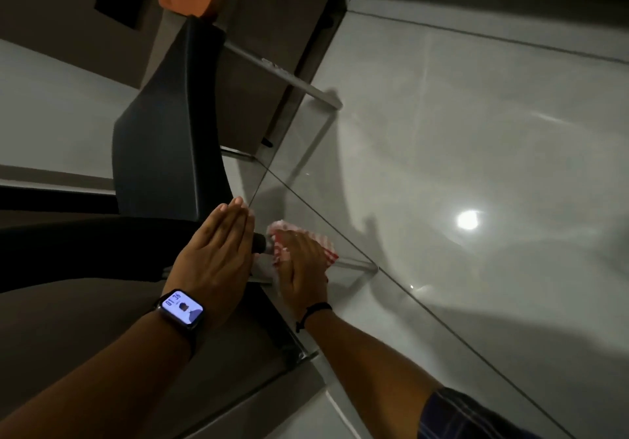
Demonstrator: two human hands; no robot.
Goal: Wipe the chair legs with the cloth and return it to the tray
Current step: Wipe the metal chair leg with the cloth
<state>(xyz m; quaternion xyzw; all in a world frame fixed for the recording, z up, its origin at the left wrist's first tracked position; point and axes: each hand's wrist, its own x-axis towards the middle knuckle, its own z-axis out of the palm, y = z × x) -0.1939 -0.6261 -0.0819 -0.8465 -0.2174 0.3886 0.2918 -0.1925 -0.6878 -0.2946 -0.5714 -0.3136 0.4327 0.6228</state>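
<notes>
Right hand (301, 268) wraps checked cloth (308, 246) round leg (354, 263).

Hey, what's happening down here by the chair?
A person is crouched low, cleaning a dark chair. The right hand presses a red-and-white checked cloth around a metal chair leg near the glossy tiled floor. The left hand, with a smartwatch on its wrist, lies flat and open against the chair's edge, seemingly steadying it. No tray is in view, so the cloth has not gone back yet.
</notes>
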